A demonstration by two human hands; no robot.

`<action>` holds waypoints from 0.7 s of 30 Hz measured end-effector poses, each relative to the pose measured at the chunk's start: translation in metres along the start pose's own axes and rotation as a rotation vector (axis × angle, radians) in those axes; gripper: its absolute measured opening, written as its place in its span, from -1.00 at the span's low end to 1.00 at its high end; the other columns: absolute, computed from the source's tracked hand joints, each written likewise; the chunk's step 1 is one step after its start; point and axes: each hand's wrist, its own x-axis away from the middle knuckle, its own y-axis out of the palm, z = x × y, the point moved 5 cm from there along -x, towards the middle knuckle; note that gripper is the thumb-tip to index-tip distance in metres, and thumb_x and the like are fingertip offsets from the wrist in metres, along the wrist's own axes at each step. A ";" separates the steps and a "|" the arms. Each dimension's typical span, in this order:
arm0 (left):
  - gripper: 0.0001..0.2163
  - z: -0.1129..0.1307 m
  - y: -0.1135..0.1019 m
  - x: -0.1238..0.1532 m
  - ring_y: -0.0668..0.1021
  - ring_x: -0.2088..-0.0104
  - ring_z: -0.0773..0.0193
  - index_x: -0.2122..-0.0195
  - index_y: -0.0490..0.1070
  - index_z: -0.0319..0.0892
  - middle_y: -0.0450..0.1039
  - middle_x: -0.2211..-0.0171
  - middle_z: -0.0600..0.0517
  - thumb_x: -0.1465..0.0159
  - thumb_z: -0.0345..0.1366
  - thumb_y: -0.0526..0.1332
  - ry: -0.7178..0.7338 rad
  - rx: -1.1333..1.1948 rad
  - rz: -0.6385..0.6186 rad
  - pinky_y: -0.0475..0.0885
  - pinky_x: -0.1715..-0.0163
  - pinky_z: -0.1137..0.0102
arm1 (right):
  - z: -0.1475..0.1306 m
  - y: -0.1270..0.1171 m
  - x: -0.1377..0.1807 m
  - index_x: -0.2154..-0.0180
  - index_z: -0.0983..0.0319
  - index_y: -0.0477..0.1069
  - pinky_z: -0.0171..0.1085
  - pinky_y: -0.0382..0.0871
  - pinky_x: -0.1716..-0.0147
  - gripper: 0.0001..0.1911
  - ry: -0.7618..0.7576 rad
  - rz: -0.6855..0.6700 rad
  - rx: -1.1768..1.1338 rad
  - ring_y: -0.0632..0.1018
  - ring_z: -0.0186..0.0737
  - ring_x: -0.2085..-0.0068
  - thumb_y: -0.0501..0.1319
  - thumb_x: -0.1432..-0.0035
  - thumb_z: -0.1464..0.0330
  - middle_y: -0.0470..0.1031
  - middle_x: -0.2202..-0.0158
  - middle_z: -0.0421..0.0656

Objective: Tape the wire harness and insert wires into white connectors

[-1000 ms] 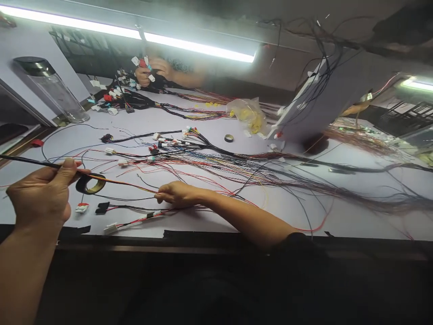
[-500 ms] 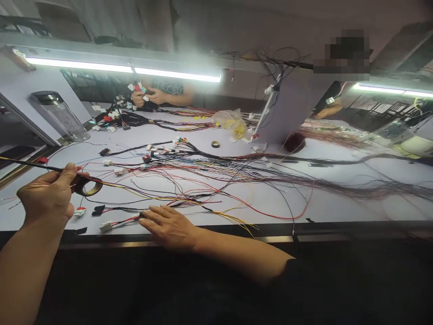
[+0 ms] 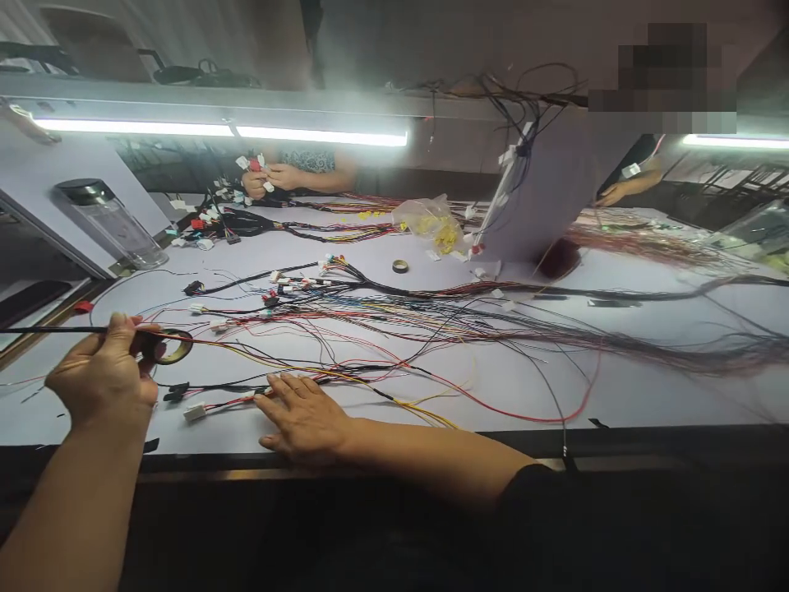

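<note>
My left hand (image 3: 104, 370) is closed around a wire bundle (image 3: 53, 330) wrapped in black tape, pinched between thumb and fingers. From the same hand hangs a roll of black tape (image 3: 151, 345), its ring sticking out to the right below the wires. Bare red, yellow and black wires run on from there to the right. My right hand (image 3: 308, 419) lies flat near the table's front edge, fingers spread over some wires. Left of its fingertips are a white connector (image 3: 195, 412) on red and black leads and black connectors (image 3: 177, 392).
A long wire harness (image 3: 407, 292) stretches across the white table. Behind it are a small tape roll (image 3: 400, 266), a bag of yellow pieces (image 3: 431, 226) and a glass bottle (image 3: 117, 226). Across the table, another person's hands (image 3: 271, 179) hold connectors. A lamp (image 3: 320, 136) hangs above.
My left hand has shifted slightly right and down in view, still holding the bundle and tape roll. The bundle's left end now lies more level. My right hand stays flat, its thumb now more visible.
</note>
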 end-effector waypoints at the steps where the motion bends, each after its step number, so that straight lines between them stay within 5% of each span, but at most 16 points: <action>1: -0.83 -0.008 -0.003 -0.002 0.45 0.55 0.33 0.49 0.37 -0.25 0.38 0.58 0.07 -0.07 -0.30 0.34 -0.056 0.057 0.057 0.38 0.66 0.45 | 0.002 -0.001 0.000 -0.29 0.27 0.03 -0.02 -0.01 -0.30 -0.36 -0.015 -0.011 -0.018 0.02 0.06 -0.37 -0.02 -0.33 0.07 -0.07 -0.37 0.11; 3: -0.89 -0.020 -0.006 -0.004 0.48 0.52 0.29 0.50 0.41 -0.29 0.40 0.57 0.03 -0.05 -0.38 0.33 -0.124 0.154 0.121 0.36 0.66 0.45 | 0.009 -0.002 0.000 -0.29 0.31 0.05 -0.03 -0.04 -0.31 -0.38 -0.022 -0.044 -0.029 0.04 0.03 -0.36 -0.02 -0.35 0.10 -0.04 -0.36 0.13; 8: -0.85 -0.022 -0.007 -0.003 0.50 0.49 0.25 0.43 0.47 -0.31 0.44 0.53 0.00 -0.03 -0.35 0.36 -0.108 0.217 0.061 0.36 0.65 0.44 | 0.028 0.001 0.003 -0.27 0.43 0.09 -0.05 -0.01 -0.32 -0.36 -0.017 -0.059 -0.040 0.09 0.03 -0.35 0.02 -0.33 0.13 0.02 -0.34 0.17; 14: -0.74 -0.012 -0.013 0.005 0.49 0.47 0.30 0.40 0.52 -0.28 0.47 0.52 0.01 0.01 -0.19 0.41 -0.153 0.192 -0.018 0.40 0.58 0.45 | 0.001 -0.022 -0.007 -0.08 0.28 0.38 -0.17 0.31 -0.16 -0.63 -0.154 0.242 -0.274 0.44 -0.14 -0.13 0.09 -0.30 0.30 0.46 -0.09 -0.01; 21: -0.67 -0.007 -0.017 0.012 0.48 0.45 0.32 0.44 0.55 -0.23 0.47 0.50 0.04 0.10 -0.09 0.45 -0.095 0.176 -0.044 0.40 0.48 0.43 | -0.047 -0.010 -0.088 -0.12 0.25 0.31 -0.24 0.42 0.02 -0.55 0.171 0.452 -0.772 0.55 -0.27 0.15 0.19 -0.20 0.34 0.40 -0.12 -0.03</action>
